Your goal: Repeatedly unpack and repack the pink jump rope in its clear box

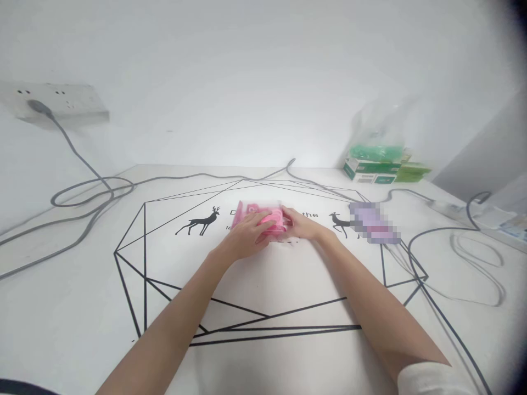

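Two hands are holding a pink item on a printed worktop

The left hand (pixel 247 238) is reaching over a pink item (pixel 272 219), and its fingers are lying bent across the top and the near side of it. The right hand (pixel 300 224) is touching the right side of the same item, with its fingers closing narrowly on the edge; their tips are partly hiding behind it. What the item exactly is, I cannot tell, because the hands are covering much of it and the picture is blurring there. It is sitting at the middle of the white worktop (pixel 288 285), between two printed deer, and it is hiding part of the printed words.

To the right, a phone-like object (pixel 374 223) is lying under a pixel blur, so its details are not readable. Behind it, green-and-white boxes (pixel 373 169) are standing near the wall (pixel 247 82), with a clear plastic bag (pixel 379 129) hazily showing above them.
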Available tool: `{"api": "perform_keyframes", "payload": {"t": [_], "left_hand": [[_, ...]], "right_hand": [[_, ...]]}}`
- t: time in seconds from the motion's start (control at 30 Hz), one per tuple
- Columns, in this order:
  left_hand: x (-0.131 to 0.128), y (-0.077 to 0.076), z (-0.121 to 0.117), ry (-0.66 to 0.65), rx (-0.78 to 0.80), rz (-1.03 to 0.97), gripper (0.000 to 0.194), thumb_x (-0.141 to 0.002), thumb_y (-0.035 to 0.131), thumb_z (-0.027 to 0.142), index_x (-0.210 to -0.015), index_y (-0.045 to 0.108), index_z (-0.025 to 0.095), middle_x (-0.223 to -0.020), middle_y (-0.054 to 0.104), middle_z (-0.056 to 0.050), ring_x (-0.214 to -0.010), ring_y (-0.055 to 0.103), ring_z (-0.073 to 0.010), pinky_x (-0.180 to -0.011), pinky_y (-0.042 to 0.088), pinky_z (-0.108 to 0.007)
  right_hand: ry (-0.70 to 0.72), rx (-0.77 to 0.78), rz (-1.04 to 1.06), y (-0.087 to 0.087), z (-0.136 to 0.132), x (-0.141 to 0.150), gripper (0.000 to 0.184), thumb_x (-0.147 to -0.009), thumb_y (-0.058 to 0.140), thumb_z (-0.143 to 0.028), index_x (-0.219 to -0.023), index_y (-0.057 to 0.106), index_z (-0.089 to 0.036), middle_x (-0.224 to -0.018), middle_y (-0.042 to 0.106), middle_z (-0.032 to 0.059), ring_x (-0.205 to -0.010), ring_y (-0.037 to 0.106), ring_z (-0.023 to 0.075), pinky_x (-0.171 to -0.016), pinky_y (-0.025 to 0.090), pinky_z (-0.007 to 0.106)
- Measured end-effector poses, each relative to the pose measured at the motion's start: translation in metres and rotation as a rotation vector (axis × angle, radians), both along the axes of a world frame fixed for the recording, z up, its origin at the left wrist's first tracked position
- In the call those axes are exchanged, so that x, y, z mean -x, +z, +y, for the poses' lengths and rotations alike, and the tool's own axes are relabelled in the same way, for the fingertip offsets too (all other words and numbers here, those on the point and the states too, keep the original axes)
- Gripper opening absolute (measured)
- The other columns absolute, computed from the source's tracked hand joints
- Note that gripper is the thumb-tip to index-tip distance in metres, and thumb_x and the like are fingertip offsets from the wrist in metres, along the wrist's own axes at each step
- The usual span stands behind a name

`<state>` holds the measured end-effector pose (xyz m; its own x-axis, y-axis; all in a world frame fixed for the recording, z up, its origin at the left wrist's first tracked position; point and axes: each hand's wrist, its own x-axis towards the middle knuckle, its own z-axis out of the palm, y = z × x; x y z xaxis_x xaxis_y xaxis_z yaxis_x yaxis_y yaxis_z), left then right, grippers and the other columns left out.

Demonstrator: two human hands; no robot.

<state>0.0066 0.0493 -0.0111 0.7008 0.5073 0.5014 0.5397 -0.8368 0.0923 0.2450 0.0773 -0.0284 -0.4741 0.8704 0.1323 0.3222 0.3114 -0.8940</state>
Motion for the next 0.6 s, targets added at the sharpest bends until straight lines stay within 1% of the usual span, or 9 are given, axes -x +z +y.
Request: {"api": "perform_keyframes", "payload": {"t": [0.07,0.1,0.2,0.3,0.43,0.5,0.6], "left_hand": [[-0.0002,0.0012,-0.0011,0.018,0.016,0.02,0.028,-0.092,0.054,0.022,-0.119,0.062,0.026,-0.144,0.053,-0.006,-0.133,0.048,-0.0273,-0.114,0.036,-0.055],[-0.0004,0.0015,-0.0014,0.025,0.018,0.026,0.028,-0.092,0.053,0.023,-0.119,0.062,0.026,-0.144,0.053,-0.006,-0.134,0.048,-0.0276,-0.114,0.035,-0.056],[-0.001,0.0019,-0.0015,0.038,0.014,0.029,0.028,-0.093,0.052,0.023,-0.119,0.062,0.025,-0.144,0.053,-0.006,-0.134,0.047,-0.0284,-0.115,0.031,-0.059],[-0.0015,0.0032,-0.0015,0.029,0.02,0.035,0.026,-0.094,0.05,0.025,-0.118,0.063,0.025,-0.144,0.052,-0.007,-0.134,0.048,-0.0279,-0.116,0.03,-0.06],[-0.0014,0.0052,-0.0022,0.031,0.029,0.045,0.028,-0.095,0.05,0.026,-0.12,0.061,0.024,-0.144,0.053,-0.007,-0.135,0.047,-0.0269,-0.114,0.035,-0.055],[-0.0009,0.0054,-0.0028,0.047,0.031,0.054,0.029,-0.095,0.051,0.025,-0.123,0.06,0.024,-0.145,0.052,-0.007,-0.135,0.047,-0.0267,-0.113,0.037,-0.054],[-0.0001,0.0052,-0.0033,0.052,0.024,0.061,0.032,-0.093,0.054,0.023,-0.125,0.059,0.024,-0.145,0.052,-0.008,-0.134,0.048,-0.0257,-0.116,0.032,-0.055]], "right_hand": [[0.024,0.042,-0.039,-0.0034,0.0039,0.0,0.086,-0.061,0.087,-0.034,-0.137,0.048,-0.025,-0.134,0.048,0.0108,-0.106,0.062,0.0228,-0.091,0.057,0.039],[0.027,0.057,-0.035,-0.0046,0.0051,0.0004,0.088,-0.062,0.088,-0.034,-0.138,0.045,-0.026,-0.134,0.048,0.011,-0.106,0.062,0.0231,-0.089,0.057,0.039],[0.055,0.049,0.028,-0.0059,0.0058,0.0036,0.09,-0.062,0.088,-0.032,-0.139,0.041,-0.026,-0.128,0.055,0.0093,-0.105,0.062,0.0234,-0.088,0.057,0.039],[0.075,0.014,0.065,-0.0056,0.0043,0.0074,0.084,-0.062,0.088,-0.031,-0.134,0.046,-0.026,-0.124,0.06,0.0071,-0.103,0.062,0.0223,-0.09,0.055,0.038],[0.038,-0.04,0.044,-0.0046,0.0041,0.0087,0.07,-0.065,0.086,-0.032,-0.126,0.053,-0.023,-0.118,0.063,0.0068,-0.093,0.062,0.02,-0.086,0.055,0.038],[0.016,-0.059,0.035,-0.0036,0.005,0.007,0.065,-0.067,0.085,-0.032,-0.124,0.055,-0.022,-0.116,0.063,0.0071,-0.091,0.062,0.0195,-0.085,0.054,0.038],[-0.004,-0.04,-0.003,-0.0012,0.0059,0.0033,0.067,-0.068,0.084,-0.03,-0.127,0.053,-0.021,-0.117,0.062,0.0088,-0.092,0.062,0.02,-0.083,0.055,0.038]]}}
